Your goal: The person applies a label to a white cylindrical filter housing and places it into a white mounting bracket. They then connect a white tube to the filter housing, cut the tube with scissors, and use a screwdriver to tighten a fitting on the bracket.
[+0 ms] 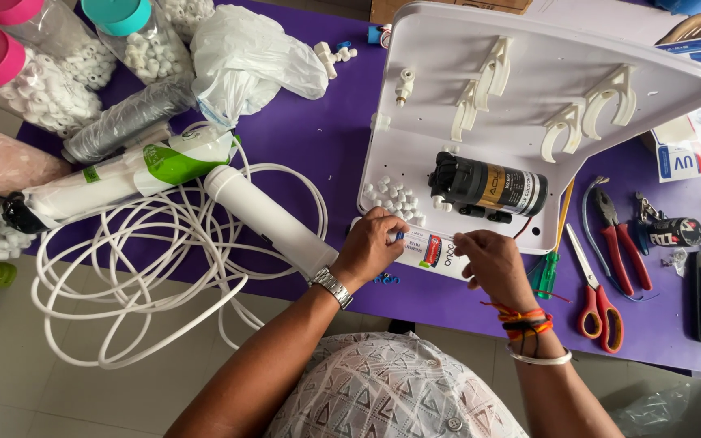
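Both hands, left [371, 243] and right [492, 261], grip the white labelled filter cartridge [430, 251] just below the white plastic housing panel [529, 89]. If it twists, small white fittings [393, 198] on that panel may scatter; the cartridge's near end looks hidden.

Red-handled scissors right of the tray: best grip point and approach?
Take the red-handled scissors by the handle loops, coming from the near table edge. They lie flat and shut, loops toward the person, blades pointing away toward the white tray. Pliers lie close on the right, so probably come in straight.
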